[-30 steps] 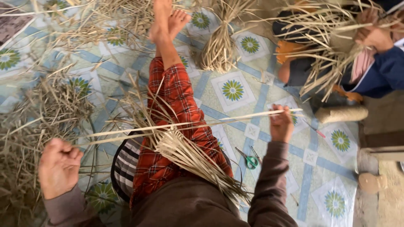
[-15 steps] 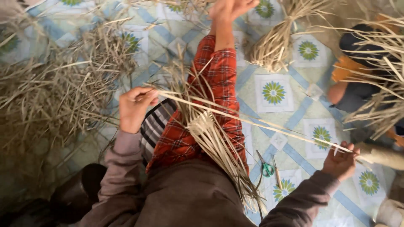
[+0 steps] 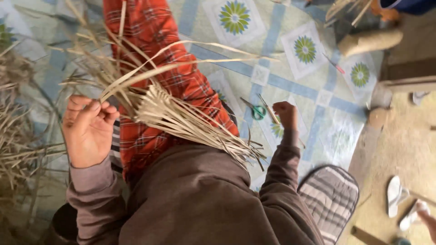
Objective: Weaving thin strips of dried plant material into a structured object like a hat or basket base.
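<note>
two hands: both the person's own, bare, brown sleeves
left hand point(image 3: 87, 129): fingers point(image 3: 97, 109) curled together, pinching the near ends of long pale strips point(image 3: 181, 59); palm faces the camera
strips: arc up and away from the left fingertips, over the red plaid leg point(image 3: 154, 77), free ends in the air
woven piece point(image 3: 181, 120): flat plaited band lying on the lap, just right of the left fingers; loose tails fan toward the right wrist
right hand point(image 3: 285, 113): closed in a fist beyond the tails; cannot tell whether a strip is inside it
scissors point(image 3: 255, 110): green handles, on the mat point(image 3: 318, 97), just left of the right knuckles, not touched
straw pile point(image 3: 18, 136): loose, left of the left hand
step, as judged: plaiting under way, strips gathered for the next fold
next move, as judged: calls for laying the pinched strips across the band, keeping them taut and flat, with the right hand coming back to pin the weave
</note>
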